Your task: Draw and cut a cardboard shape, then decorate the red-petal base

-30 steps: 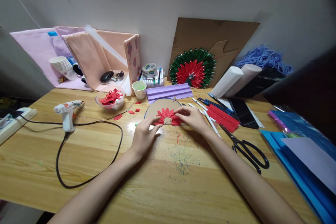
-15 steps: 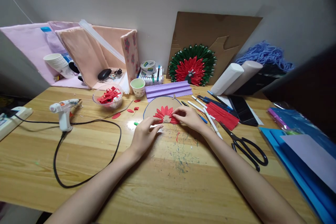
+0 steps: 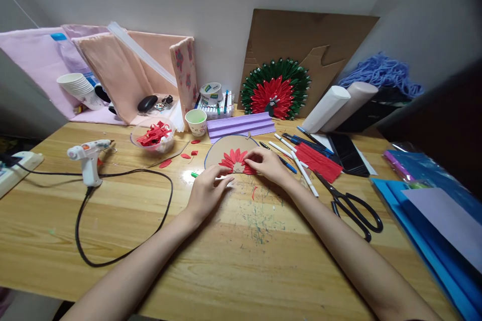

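As the rounded cardboard (image 3: 223, 146) lies on the bench (image 3: 226, 271) before us, our left hand (image 3: 205, 190) rests, thumb spread, at its left edge, seemingly steadying it, while our right hand (image 3: 268, 164) bends over its red petals (image 3: 234, 157), though we can't tell whether it pinches one.

On my remote view I saw a bare left hand (image 3: 205, 189) and bare right hand (image 3: 268, 163), slim fingers (image 3: 217, 170) on both. Left forearm (image 3: 145, 253), right forearm (image 3: 331, 229): also bare, slender, smooth, broadening away from the wrists (image 3: 190, 213). Nails were too small to make out.
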Demonstrator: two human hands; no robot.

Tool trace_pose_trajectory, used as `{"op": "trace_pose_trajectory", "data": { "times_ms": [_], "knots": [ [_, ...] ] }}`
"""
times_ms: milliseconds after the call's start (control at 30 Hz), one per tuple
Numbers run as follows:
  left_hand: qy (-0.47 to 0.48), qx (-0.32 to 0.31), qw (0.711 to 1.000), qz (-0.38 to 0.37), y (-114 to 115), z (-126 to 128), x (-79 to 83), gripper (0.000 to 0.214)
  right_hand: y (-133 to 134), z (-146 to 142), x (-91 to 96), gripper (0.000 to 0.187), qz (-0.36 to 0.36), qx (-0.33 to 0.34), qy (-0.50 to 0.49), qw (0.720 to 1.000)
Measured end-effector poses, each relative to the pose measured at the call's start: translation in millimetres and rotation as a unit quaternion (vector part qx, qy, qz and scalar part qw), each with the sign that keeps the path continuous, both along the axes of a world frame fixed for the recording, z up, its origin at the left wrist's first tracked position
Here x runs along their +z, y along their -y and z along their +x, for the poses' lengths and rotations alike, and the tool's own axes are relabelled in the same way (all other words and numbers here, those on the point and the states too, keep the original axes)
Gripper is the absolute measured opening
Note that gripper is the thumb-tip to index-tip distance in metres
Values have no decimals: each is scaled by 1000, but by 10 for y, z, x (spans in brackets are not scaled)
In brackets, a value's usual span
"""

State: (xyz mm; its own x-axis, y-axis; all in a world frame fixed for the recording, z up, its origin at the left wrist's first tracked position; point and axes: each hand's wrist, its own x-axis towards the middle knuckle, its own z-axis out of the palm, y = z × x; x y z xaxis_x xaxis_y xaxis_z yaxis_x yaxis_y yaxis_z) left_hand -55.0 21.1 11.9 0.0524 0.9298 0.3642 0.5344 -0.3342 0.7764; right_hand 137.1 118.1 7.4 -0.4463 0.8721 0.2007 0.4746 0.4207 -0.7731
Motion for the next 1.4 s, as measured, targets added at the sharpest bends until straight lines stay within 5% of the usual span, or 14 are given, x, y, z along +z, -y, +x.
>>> {"op": "trace_pose_trajectory", "data": {
  "times_ms": [333, 667, 1033, 1167, 1400],
  "knots": [
    [2, -6, 1000, -3, -1, 0, -15, 9, 5, -36, -36, 9, -45, -21, -30, 998],
    [-1, -5, 1000, -2, -4, 1, -18, 10, 20, -35, -48, 8, -12, -25, -17, 999],
    [-11, 2, 1000, -14, -15, -9, -17, 14, -14, -5, 61, 19, -129, 12, -108, 986],
    [102, 3, 991, -86, -29, 7, -15, 23, 141, -129, 178, 22, -202, 62, -178, 961],
    [279, 8, 940, -198, -79, -16, 12, 30, 383, -330, 230, 20, -206, 65, -180, 960]
  ]
}}
